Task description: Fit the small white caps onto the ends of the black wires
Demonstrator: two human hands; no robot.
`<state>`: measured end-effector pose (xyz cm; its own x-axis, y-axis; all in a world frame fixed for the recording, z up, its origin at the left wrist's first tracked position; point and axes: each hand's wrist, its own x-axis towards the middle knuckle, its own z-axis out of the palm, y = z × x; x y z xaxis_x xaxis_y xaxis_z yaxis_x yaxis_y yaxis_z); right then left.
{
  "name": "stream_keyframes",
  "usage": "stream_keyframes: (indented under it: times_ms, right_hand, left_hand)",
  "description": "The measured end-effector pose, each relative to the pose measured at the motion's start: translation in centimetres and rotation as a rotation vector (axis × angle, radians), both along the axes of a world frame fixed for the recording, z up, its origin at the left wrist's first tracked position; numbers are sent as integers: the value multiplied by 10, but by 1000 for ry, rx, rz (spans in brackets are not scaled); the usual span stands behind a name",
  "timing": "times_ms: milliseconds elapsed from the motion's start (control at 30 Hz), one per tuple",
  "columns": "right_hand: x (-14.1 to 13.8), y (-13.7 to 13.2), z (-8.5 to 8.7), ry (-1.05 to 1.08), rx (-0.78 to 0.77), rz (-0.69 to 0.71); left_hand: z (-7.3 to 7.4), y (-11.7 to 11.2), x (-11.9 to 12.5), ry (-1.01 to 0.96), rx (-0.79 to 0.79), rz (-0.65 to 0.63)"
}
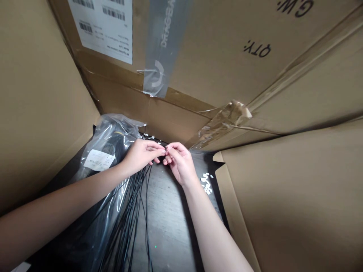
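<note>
My left hand [144, 154] and my right hand [179, 158] meet above the dark tabletop, fingertips almost touching. Both are closed in a pinch. One thin black cable [146, 204] runs up under my left hand, which seems to grip its end. What my right fingertips hold is too small and covered to make out. Below and left of the hands, a bundle of thin black cables [129, 215] lies along the table. Beside it is a clear plastic bag [110, 124] with dark contents and a white label [99, 160].
Small white pieces [206, 184] are scattered right of my right hand, with more small white pieces [153, 137] behind the hands. Cardboard walls stand left, behind and right. The back carton [198, 68] carries grey tape and loose brown tape [224, 122]. Dark tabletop [170, 219] shows between.
</note>
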<state>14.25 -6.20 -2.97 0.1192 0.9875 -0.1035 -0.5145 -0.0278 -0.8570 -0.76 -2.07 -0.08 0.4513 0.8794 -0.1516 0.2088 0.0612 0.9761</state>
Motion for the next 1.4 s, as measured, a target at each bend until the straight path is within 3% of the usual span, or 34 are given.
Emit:
stream_keyframes:
  times_ms: [200, 833, 1400]
  right_hand:
    - [-1, 0, -1, -23, 4, 16]
    - [-3, -2, 4, -27, -12, 26]
    - [3, -3, 8, 0, -14, 123]
  left_hand:
    - [-1, 0, 0, -13, 25, -44]
    - [2, 1, 2, -45, -4, 16]
    - [4, 1, 1, -97, 28, -104]
